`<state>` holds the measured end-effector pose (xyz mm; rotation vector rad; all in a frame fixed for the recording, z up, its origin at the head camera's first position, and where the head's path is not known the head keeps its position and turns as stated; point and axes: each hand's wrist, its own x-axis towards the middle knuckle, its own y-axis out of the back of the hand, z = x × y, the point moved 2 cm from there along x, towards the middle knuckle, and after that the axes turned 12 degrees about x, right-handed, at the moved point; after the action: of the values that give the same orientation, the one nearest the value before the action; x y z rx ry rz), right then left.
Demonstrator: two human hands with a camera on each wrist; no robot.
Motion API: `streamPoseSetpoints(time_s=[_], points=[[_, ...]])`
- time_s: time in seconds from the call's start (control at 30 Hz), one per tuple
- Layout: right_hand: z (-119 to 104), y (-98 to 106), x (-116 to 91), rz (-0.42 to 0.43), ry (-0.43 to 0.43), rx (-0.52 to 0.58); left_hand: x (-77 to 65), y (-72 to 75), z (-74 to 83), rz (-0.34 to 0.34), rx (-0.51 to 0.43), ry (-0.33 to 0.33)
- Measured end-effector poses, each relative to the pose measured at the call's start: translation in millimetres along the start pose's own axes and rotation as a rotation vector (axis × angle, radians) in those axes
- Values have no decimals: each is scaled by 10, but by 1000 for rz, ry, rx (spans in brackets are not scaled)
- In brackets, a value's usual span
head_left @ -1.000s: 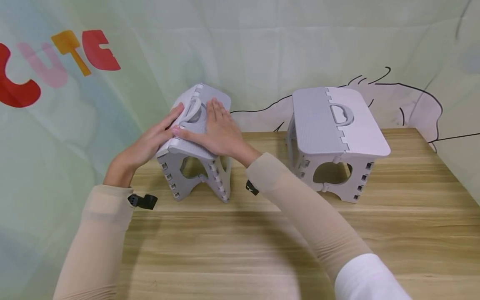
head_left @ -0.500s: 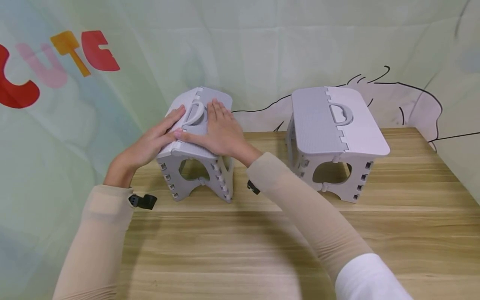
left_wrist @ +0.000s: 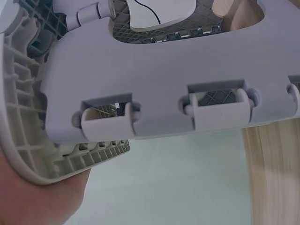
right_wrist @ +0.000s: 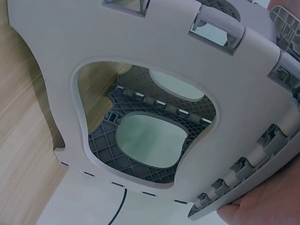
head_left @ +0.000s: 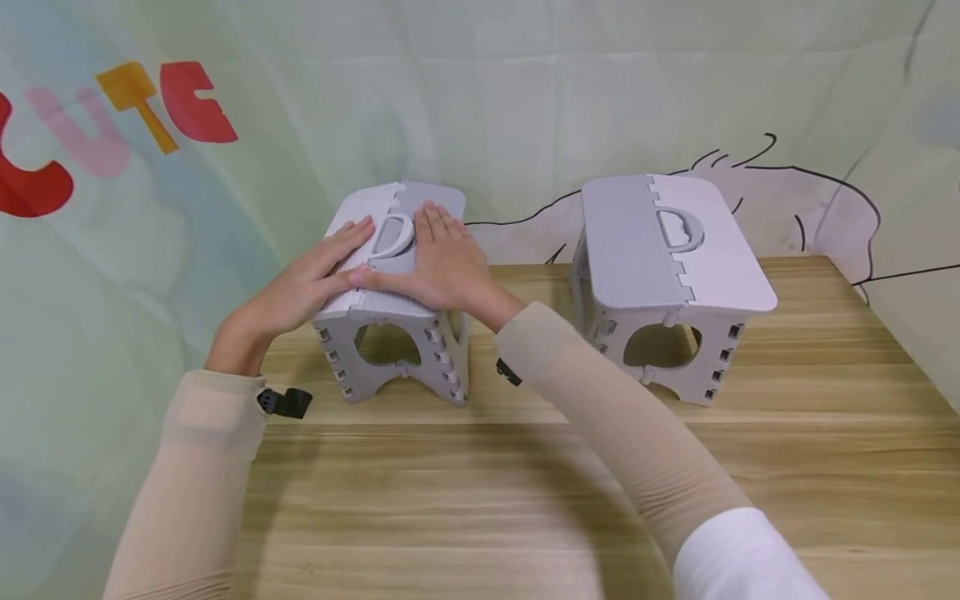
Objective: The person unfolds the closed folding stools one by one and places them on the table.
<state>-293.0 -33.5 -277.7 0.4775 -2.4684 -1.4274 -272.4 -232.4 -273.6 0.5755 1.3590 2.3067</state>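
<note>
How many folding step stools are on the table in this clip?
2. One folding stool stands at the table's left rear under both hands; the other stool stands untouched to its right. Nothing suggests a hidden third.

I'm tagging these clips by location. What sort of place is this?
Probably a staged indoor recording corner, not a lived-in room: a wooden table, a printed cartoon backdrop hung behind it, and two grey folding stools set out on top.
</note>
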Motion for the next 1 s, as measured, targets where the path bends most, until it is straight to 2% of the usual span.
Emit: streamPoseSetpoints(time_s=[0.17, 0.47, 0.7, 0.87, 1.0], points=[[-2, 17, -1, -14, 5, -38, 1, 1, 16, -7, 73, -10], [0, 18, 1, -30, 10, -62, -7, 8, 34, -17, 112, 3], [7, 18, -9, -33, 26, -26, -12, 15, 49, -28, 173, 14], [19, 2, -27, -33, 41, 10, -22, 10, 51, -38, 179, 16], [18, 19, -47, -5, 47, 18, -5, 19, 52, -17, 171, 4]])
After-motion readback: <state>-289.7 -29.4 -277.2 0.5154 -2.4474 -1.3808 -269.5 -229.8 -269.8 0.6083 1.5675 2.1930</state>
